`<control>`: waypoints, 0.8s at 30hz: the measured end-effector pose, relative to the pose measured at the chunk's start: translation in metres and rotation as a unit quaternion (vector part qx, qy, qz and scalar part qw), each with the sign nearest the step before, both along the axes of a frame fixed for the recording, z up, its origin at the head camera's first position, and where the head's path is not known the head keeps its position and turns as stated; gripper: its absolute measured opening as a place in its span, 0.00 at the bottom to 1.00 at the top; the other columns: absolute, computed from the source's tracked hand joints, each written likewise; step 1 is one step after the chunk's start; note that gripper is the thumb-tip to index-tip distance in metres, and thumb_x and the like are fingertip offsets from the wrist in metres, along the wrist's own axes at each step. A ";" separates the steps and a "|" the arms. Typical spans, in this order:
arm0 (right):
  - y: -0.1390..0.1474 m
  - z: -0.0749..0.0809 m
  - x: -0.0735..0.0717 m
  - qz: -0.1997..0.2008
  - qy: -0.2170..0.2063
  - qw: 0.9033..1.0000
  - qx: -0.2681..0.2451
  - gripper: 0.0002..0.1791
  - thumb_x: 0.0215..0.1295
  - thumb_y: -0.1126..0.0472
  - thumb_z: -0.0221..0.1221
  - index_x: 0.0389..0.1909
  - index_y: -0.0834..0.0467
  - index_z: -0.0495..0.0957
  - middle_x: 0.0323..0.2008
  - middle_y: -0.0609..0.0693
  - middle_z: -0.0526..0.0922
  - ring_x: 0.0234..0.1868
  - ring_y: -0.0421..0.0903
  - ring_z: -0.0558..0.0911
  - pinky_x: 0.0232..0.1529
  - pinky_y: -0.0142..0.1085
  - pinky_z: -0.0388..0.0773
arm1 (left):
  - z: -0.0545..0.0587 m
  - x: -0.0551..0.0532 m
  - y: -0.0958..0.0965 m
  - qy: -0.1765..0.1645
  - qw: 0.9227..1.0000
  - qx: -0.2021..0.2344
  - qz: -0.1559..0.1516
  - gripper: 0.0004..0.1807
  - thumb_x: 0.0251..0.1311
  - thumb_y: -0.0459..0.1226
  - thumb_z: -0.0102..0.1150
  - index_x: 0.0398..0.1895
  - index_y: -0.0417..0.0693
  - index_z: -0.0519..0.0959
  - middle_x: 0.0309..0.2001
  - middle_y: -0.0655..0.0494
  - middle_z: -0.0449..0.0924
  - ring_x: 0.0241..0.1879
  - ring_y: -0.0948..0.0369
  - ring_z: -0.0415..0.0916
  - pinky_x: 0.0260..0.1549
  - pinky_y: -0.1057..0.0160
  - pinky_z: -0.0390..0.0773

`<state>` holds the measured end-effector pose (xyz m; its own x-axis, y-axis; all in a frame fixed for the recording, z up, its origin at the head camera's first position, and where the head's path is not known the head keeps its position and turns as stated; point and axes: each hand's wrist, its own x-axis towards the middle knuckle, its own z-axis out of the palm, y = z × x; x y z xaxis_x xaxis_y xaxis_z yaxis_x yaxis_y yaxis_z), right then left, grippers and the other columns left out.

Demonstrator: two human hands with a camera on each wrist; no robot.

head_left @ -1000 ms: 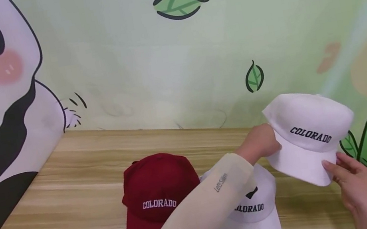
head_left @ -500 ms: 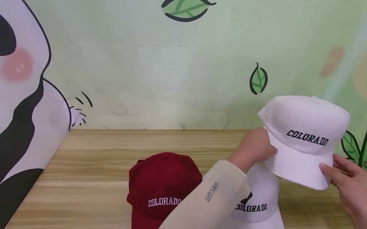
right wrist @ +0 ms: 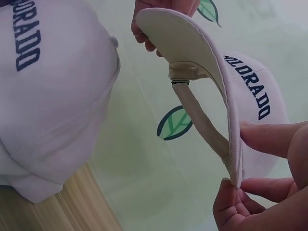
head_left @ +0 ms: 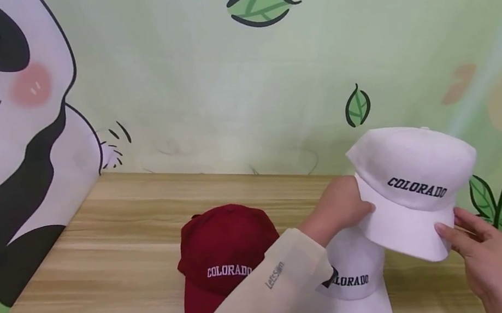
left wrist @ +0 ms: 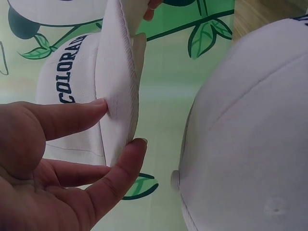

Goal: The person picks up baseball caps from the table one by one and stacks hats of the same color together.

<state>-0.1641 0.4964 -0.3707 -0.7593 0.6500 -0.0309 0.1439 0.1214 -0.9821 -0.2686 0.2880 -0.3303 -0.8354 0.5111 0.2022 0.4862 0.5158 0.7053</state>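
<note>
A white baseball cap (head_left: 413, 173) lettered COLORADO is held up at the right, brim toward me. My left hand (head_left: 341, 205) grips the brim's left side, and my right hand (head_left: 488, 249) pinches its right corner between thumb and fingers. From the left wrist, the thumb of that hand (left wrist: 62, 159) lies on the brim's (left wrist: 118, 82) top, with fingers at its edge. The right wrist view shows the other hand (right wrist: 269, 178) at the brim edge, with the pale underside and inner band visible. A second white cap (head_left: 351, 306) lies below, partly hidden by my left sleeve (head_left: 264, 293).
Left of the white cap, a dark red COLORADO cap (head_left: 229, 237) lies on the wood-grain table (head_left: 104, 292), partly covered by my left forearm. A green backdrop (head_left: 188, 78) printed with a panda and leaves stands behind the table.
Both hands and the held cap drift slightly left in the head view, while the backdrop and the caps on the table shift a little right. The hold on the brim stays the same.
</note>
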 end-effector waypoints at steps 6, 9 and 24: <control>-0.006 0.000 0.002 0.011 0.000 1.000 0.005 0.42 0.55 0.57 0.70 0.70 0.58 0.64 0.44 0.39 0.73 0.40 0.30 0.76 0.34 0.20 0.77 | -0.003 0.004 -0.011 0.012 1.000 0.005 -0.004 0.08 0.54 0.34 0.64 0.37 0.47 0.77 0.32 0.58 0.79 0.29 0.65 0.72 0.25 0.73 0.71; -0.009 0.000 0.003 0.014 0.000 1.000 0.007 0.41 0.54 0.58 0.70 0.69 0.58 0.65 0.44 0.39 0.73 0.40 0.31 0.76 0.34 0.20 0.77 | -0.004 0.007 -0.015 -0.001 1.000 0.008 0.002 0.07 0.55 0.34 0.64 0.37 0.48 0.78 0.34 0.58 0.80 0.30 0.65 0.73 0.26 0.72 0.73; -0.028 0.001 0.009 0.035 -0.058 0.994 0.085 0.43 0.51 0.48 0.71 0.69 0.51 0.67 0.57 0.44 0.72 0.44 0.32 0.74 0.35 0.16 0.73 | -0.010 0.021 -0.047 -0.022 0.999 0.032 0.008 0.16 0.57 0.35 0.64 0.48 0.44 0.77 0.43 0.53 0.83 0.37 0.63 0.78 0.32 0.70 0.78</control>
